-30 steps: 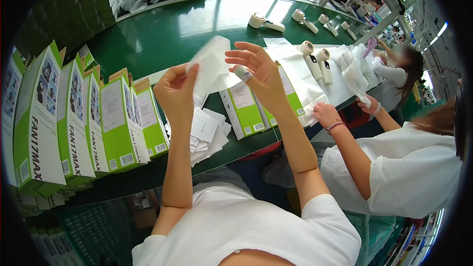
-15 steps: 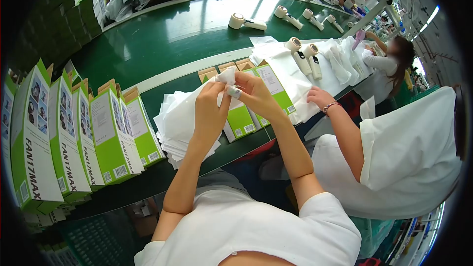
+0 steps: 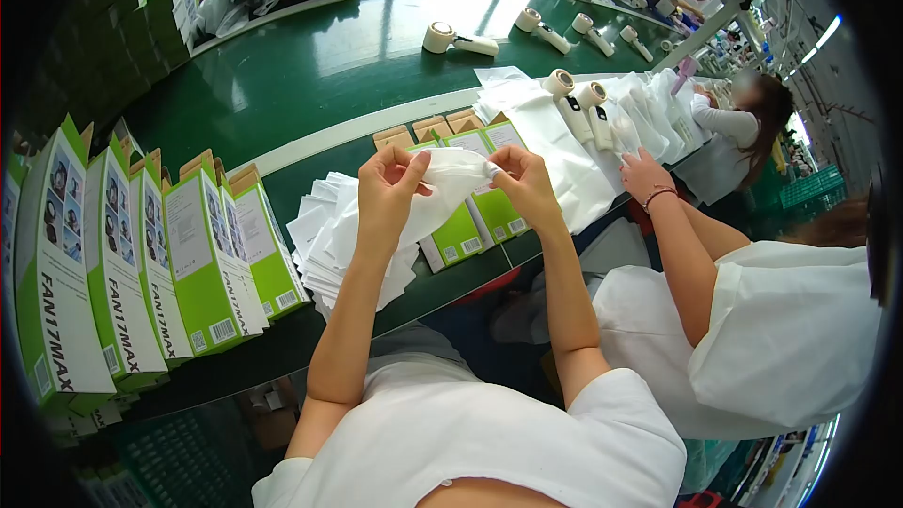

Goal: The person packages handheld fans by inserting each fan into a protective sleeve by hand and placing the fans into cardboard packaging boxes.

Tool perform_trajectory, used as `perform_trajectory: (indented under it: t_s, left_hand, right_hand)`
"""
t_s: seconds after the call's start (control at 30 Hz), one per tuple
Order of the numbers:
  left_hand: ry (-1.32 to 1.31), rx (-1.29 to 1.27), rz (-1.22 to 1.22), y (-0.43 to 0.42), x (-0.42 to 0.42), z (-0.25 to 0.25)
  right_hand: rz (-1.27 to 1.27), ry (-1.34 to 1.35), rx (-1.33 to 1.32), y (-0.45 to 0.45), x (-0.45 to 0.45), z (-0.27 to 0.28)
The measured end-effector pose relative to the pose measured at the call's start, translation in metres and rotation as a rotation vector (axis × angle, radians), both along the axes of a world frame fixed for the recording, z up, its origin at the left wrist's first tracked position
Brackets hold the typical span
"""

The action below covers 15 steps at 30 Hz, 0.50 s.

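So I've got one white wrapper (image 3: 456, 174) up in the air between my hands, long axis running mostly sideways, left to right, with the loose part drooping down and to the left. Could be a bag or a sheet, honestly can't tell. Left hand (image 3: 384, 199) has a tight pinch on one end, right hand (image 3: 530, 190) pinches the other.

It's above the tabletop (image 3: 306, 169), between a messy pile of white papers (image 3: 324, 268) and the green-and-white middle boxes (image 3: 500, 214). The papers overlap too much to count. I get three brown flaps sticking up behind those boxes, plus QR codes and barcodes low on the fronts.

Fan count: four handheld fans (image 3: 461, 41) on the far green surface, heads toward upper left, handles toward lower right. Two more fans (image 3: 571, 108) are on the white sheets (image 3: 564, 179) to the right, right by a co-worker's hand (image 3: 644, 177).

Left side is a row of at least five upright boxes (image 3: 202, 254). "FAN17MAX" reads clearly on several, running down the narrow side. Smaller print's too tiny to read.
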<state>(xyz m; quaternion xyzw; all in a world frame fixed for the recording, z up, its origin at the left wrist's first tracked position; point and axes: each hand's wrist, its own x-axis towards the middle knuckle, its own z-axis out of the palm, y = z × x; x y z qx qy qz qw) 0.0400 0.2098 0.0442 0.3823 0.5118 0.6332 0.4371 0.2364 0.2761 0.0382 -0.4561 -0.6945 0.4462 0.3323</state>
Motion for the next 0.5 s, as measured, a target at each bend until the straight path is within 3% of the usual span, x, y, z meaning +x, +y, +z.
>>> perform_trajectory:
  t_s: [0.07, 0.13, 0.2, 0.3, 0.4, 0.47, 0.5]
  left_hand:
    - [0.039, 0.037, 0.015, 0.001, 0.003, -0.002]
    - [0.079, 0.072, 0.025, 0.002, 0.008, -0.004]
    - [0.142, 0.093, -0.001, 0.000, 0.013, -0.005]
    - [0.334, 0.162, -0.075, -0.003, 0.018, -0.005]
    - [0.354, 0.201, -0.048, -0.013, 0.010, 0.008]
    - [0.179, 0.125, 0.145, -0.022, -0.008, 0.030]
    - [0.140, 0.144, 0.203, -0.023, -0.020, 0.041]
  right_hand:
    - [0.005, -0.028, 0.031, 0.001, 0.007, 0.008]
    - [0.180, 0.294, -0.119, 0.003, 0.010, 0.028]
    - [0.062, 0.204, 0.057, 0.021, 0.005, 0.051]
    - [-0.098, -0.060, 0.354, 0.091, -0.011, 0.053]
    - [-0.089, -0.216, 0.521, 0.209, -0.022, -0.008]
    - [-0.112, -0.651, 0.697, 0.263, -0.031, -0.043]
    - [-0.115, -0.767, 0.640, 0.275, -0.037, -0.047]
